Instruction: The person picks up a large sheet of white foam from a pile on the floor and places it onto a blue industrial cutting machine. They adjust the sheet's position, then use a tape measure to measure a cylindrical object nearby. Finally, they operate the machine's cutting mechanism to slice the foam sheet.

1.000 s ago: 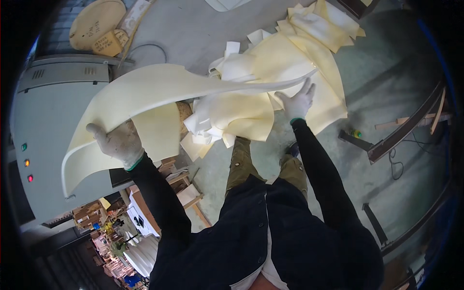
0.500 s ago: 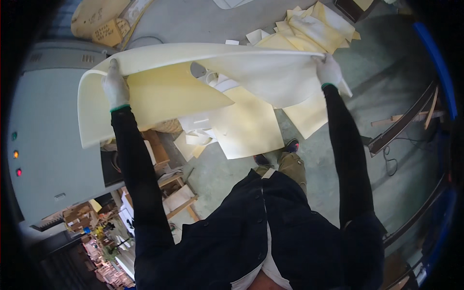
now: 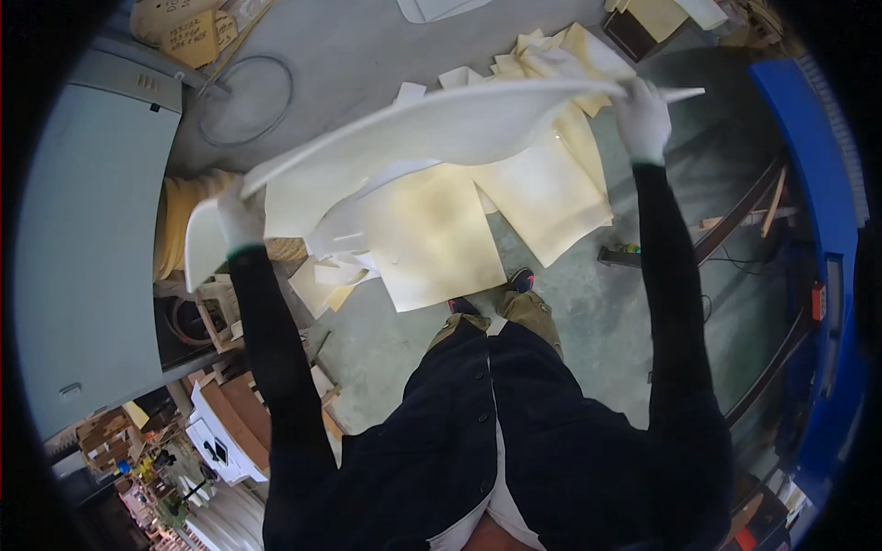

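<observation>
A large, flexible off-white sheet point(image 3: 432, 124) stretches between my hands in front of me, its upper edge bowed and its left end drooping. My left hand point(image 3: 241, 219), in a white glove with a green cuff, grips the sheet near its left end. At the far right end, my gloved right hand point(image 3: 643, 124) is closed on the edge, and a thin corner sticks out past it. Below the held sheet, a cream sheet point(image 3: 436, 243) and another cream sheet point(image 3: 547, 197) lie on the floor just ahead of my feet.
A crumpled pile of yellowish sheets point(image 3: 574, 50) lies farther off. To the left stands a grey metal cabinet point(image 3: 101, 248), with yellow coiled material point(image 3: 173, 230) beside it. A dark curved metal bar point(image 3: 740, 216) and a blue frame point(image 3: 818, 184) are on the right.
The sheet has tilted: its right end is higher and farther right, its left part lower and less folded open. Both hands still hold it. The view has shifted rightward.
</observation>
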{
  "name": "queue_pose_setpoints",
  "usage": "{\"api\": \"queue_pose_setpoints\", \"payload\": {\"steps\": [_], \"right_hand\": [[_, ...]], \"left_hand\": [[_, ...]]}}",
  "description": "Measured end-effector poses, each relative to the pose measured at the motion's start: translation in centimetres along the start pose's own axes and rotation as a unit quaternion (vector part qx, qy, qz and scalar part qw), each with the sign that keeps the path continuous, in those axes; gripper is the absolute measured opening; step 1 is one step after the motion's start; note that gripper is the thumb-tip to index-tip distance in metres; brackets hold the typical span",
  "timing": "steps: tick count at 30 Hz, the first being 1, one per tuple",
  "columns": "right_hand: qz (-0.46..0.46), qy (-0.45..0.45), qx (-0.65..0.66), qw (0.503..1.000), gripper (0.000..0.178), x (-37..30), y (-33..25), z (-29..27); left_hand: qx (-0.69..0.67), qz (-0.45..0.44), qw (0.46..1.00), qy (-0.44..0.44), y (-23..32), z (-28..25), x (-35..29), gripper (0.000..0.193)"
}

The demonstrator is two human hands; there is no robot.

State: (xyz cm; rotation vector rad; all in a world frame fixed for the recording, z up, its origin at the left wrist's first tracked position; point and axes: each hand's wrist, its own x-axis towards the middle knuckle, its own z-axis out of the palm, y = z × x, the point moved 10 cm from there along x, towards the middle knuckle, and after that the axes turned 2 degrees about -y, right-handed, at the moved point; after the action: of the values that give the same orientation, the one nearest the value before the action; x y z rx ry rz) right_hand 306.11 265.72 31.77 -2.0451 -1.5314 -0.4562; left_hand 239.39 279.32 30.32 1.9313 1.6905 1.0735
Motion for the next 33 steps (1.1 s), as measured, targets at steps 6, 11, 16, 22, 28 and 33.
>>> {"api": "queue_pose_setpoints", "payload": {"steps": [6,11,16,22,28,33], "right_hand": [[0.02,-0.075,-0.014,0.997,0.031,-24.3,-0.7,-8.9],[0.184,-0.162,-0.053,0.968,0.03,-42.8,0.9,-13.6],[0.278,-0.162,-0.104,0.941,0.026,-52.6,2.7,-18.5],[0.404,-0.051,-0.165,0.898,0.029,-63.9,5.1,-29.3],[0.507,0.071,-0.262,0.818,0.031,-79.3,5.9,-46.4],[0.588,0.174,-0.354,0.706,0.031,-96.1,1.6,-59.2]], "left_hand": [[-0.085,-0.165,0.983,-0.006,-11.2,0.8,-18.9,0.03],[-0.412,-0.503,0.758,0.049,-19.8,6.6,-31.7,0.024],[-0.497,-0.452,0.739,-0.057,-16.2,11.2,-31.8,0.028],[-0.471,-0.401,0.753,-0.226,1.3,18.4,-32.5,0.052],[-0.494,-0.196,0.755,-0.385,16.2,25.3,-38.4,0.051],[-0.55,-0.079,0.734,-0.39,35.6,27.0,-51.2,0.051]]}}
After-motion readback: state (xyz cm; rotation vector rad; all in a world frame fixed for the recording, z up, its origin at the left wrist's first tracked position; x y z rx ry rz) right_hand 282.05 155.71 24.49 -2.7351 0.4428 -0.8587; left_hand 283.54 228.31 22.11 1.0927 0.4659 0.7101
